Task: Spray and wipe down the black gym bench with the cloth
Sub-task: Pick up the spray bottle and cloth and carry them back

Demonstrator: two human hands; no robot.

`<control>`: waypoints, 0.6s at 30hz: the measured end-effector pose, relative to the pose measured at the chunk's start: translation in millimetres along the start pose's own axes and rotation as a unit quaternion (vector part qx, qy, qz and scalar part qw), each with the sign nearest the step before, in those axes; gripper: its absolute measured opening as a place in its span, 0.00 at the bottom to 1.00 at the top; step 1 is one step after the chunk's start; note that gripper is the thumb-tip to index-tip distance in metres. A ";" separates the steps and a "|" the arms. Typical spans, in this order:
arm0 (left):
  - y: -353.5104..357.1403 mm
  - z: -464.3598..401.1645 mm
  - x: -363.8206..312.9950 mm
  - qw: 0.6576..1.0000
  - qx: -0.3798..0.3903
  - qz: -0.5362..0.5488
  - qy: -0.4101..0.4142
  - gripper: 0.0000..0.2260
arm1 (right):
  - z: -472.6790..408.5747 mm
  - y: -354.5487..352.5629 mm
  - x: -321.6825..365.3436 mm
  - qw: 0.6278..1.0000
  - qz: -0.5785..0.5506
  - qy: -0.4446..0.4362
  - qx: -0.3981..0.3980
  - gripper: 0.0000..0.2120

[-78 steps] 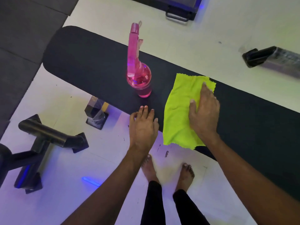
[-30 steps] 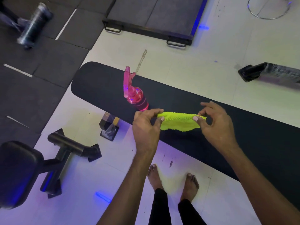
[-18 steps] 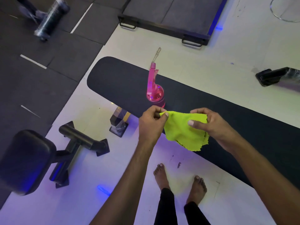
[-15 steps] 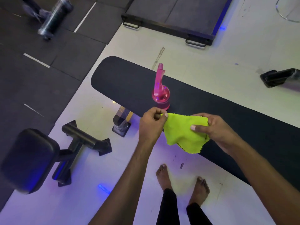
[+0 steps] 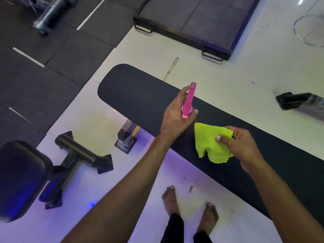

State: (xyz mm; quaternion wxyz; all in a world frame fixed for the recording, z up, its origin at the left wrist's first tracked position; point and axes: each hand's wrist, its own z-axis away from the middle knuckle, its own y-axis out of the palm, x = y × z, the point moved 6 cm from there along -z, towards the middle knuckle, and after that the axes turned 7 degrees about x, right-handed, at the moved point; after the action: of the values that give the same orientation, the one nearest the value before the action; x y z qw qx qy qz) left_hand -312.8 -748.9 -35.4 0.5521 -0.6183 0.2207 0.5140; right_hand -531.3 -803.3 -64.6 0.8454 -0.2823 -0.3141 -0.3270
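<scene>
The black gym bench [image 5: 140,95] runs diagonally from upper left to lower right across the white floor. My left hand [image 5: 175,118] is wrapped around the pink spray bottle [image 5: 189,100], whose head and neck stick up above my fingers; the bottle's body is hidden by the hand. My right hand [image 5: 242,148] pinches the lime-green cloth [image 5: 208,144] by its upper right corner, and the cloth hangs loosely over the bench's near half.
A second black padded seat [image 5: 19,174] on a dark frame [image 5: 82,155] stands at the lower left. The bench leg [image 5: 126,137] stands on the floor under the pad. A black platform [image 5: 192,20] lies beyond, a wrapped bar [image 5: 301,102] to the right. My bare feet [image 5: 189,204] stand below.
My left hand has let go of the cloth's corner and closed around the spray bottle. The cloth now hangs from my right hand alone.
</scene>
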 end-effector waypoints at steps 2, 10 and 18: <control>1.7 -2.1 -1.9 1.000 -0.013 0.009 -0.001 0.29 | 1.4 -0.5 7.1 1.000 -0.008 -0.001 -0.016 0.09; -35.6 35.4 -34.1 0.997 -0.070 0.035 -0.021 0.30 | 27.9 -8.6 64.0 0.998 -0.001 -0.050 -0.029 0.10; -136.6 166.0 -144.7 0.978 -0.190 0.087 -0.017 0.26 | 136.6 9.4 171.4 0.983 0.077 -0.160 0.033 0.04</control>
State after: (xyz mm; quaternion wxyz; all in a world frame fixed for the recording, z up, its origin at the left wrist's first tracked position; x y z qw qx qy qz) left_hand -317.2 -600.6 177.0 0.3811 -0.6816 0.1622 0.6032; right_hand -470.9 -768.5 143.3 0.8157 -0.3264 -0.4334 -0.2007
